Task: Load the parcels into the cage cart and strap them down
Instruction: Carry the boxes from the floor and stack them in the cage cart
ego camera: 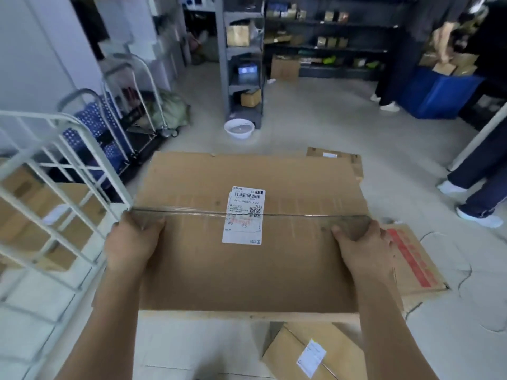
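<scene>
Though taped, flat rectangular cardboard parcel [247, 272]

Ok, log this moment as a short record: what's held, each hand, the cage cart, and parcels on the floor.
held: large cardboard box, shipping label on top, clear tape across
left hand: grips the box's left edge
right hand: grips the box's right edge
cage cart: white, at the left, cartons inside
floor: labelled parcel below the held box; red-taped carton at the right
straps: none visible
</scene>
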Tool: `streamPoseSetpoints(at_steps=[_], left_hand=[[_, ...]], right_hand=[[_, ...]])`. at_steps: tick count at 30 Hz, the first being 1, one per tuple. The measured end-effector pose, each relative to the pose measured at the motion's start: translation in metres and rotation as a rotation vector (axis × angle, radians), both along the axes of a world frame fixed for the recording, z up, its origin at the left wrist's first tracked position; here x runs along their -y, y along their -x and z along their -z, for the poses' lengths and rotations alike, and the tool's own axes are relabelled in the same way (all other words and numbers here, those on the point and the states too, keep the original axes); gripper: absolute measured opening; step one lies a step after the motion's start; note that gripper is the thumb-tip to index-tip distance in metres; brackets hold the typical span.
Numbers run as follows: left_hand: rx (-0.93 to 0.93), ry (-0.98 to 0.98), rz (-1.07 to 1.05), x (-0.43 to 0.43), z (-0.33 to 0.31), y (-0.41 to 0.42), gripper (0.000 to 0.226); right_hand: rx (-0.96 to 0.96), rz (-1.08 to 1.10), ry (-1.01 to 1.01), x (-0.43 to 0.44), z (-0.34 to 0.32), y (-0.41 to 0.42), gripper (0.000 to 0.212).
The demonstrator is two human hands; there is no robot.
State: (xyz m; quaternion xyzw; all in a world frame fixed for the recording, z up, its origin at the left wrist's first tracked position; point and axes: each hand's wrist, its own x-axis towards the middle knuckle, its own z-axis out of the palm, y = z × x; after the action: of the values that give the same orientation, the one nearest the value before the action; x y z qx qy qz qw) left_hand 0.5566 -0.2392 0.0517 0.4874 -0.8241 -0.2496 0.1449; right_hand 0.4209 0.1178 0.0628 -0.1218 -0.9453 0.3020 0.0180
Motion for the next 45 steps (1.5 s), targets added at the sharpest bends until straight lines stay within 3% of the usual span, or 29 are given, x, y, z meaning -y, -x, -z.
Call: streamPoseSetpoints(at_steps=[4,8,19,25,35,45], left_hand=[[-0.054,-0.026,-0.135,0.053,-0.018,-0.048,0.077],[-0.084,0.010,-0.257,0.108,-0.037,-0.091,0.064],[-0.111,0.106,-0.575,0.258,-0.072,-0.206,0.056],[-0.105,0.141,-0.760,0.316,-0.086,-0.259,0.052],[-0.123,0.174,-1.033,0.401,-0.097,-0.309,0.069],[-0.149,0.175,-1.248,0.457,-0.096,-0.367,0.065]], right_hand=[[-0.066,-0.137,-0.033,0.074,-0.021,0.004,0.080],[-0.115,-0.222,0.000,0.158,-0.038,0.006,0.073],[-0.184,-0.503,0.090,0.392,-0.072,-0.027,0.063],[-0.193,-0.665,0.114,0.507,-0.087,-0.046,0.067],[-0.218,-0.959,0.188,0.693,-0.107,-0.063,0.070],[-0.233,-1.198,0.200,0.832,-0.116,-0.115,0.072]])
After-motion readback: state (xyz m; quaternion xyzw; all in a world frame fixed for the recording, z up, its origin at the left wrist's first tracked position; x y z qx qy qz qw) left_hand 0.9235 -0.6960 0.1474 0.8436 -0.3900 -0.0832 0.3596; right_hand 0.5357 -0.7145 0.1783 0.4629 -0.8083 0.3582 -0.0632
